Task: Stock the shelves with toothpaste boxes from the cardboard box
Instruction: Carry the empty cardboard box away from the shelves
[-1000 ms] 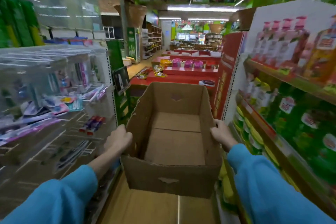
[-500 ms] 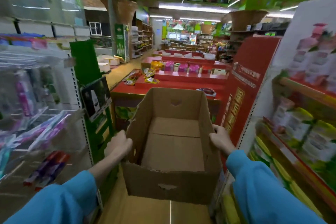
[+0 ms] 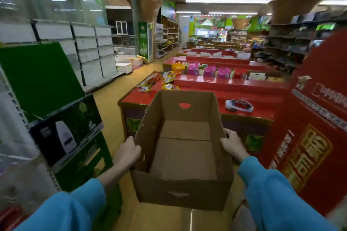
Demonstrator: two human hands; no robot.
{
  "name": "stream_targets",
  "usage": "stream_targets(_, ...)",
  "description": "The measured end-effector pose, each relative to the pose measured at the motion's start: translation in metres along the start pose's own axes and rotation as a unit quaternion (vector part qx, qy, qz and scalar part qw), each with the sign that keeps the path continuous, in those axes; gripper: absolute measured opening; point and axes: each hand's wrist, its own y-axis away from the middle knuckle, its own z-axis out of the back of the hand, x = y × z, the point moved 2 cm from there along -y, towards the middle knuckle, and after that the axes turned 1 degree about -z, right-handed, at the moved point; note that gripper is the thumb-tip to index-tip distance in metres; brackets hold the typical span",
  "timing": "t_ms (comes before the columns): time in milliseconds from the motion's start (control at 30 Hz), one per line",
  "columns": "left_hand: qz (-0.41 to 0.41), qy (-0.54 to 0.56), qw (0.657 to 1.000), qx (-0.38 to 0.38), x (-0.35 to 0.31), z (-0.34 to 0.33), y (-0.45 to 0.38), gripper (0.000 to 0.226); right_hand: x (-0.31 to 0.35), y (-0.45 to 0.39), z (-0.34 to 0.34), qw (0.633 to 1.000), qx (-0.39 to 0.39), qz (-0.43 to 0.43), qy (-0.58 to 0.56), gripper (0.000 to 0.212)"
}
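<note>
Head view: A person in blue sleeves carries an open cardboard box (image 3: 183, 155) down a shop aisle, the left hand (image 3: 126, 153) curled over the box's left wall and the right hand (image 3: 231, 147) gripping its right wall near the rim. The box interior shows only bare cardboard flaps; no toothpaste boxes are visible in it, which suggests the stocking is done or a refill is needed. A green display stand (image 3: 43, 84) sits close on the left and a red printed end panel (image 3: 311, 137) close on the right, with a red display counter (image 3: 206, 99) straight ahead, a white handheld device (image 3: 239, 105) lying near its front edge. The risks, as judged: the box's corners could clip either stand in the narrow gap, and the torn front rim and thin walls could buckle under the two side grips. The frame edges are blurred.
</note>
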Motion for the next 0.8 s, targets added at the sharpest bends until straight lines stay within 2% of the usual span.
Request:
stream_targets(200, 0.001, -0.008, 1.000, 0.002, -0.030, -0.028, -0.128, 0.018, 0.021, -0.141, -0.029, 1.000, 0.016, 0.002, 0.007, 0.043)
stream_targets(300, -0.001, 0.006, 1.000, -0.005, -0.038, -0.045, -0.202, 0.030, 0.025, -0.217, -0.050, 1.000, 0.001, 0.013, 0.024, 0.045)
stream_targets(400, 0.013, 0.028, 0.999, 0.014, -0.042, -0.062, -0.277, 0.032, 0.042, -0.298, -0.070, 0.999, 0.015, 0.020, 0.028, 0.042)
stream_targets(567, 0.045, 0.114, 0.992, 0.011, -0.072, -0.063, -0.375, 0.050, 0.089, -0.414, -0.090, 0.997, 0.009, 0.061, 0.056, 0.042)
stream_targets(800, 0.098, 0.121, 0.987, -0.044, -0.075, -0.046, -0.497, 0.043, 0.144, -0.555, -0.166, 0.993, 0.032, 0.108, 0.039, 0.045)
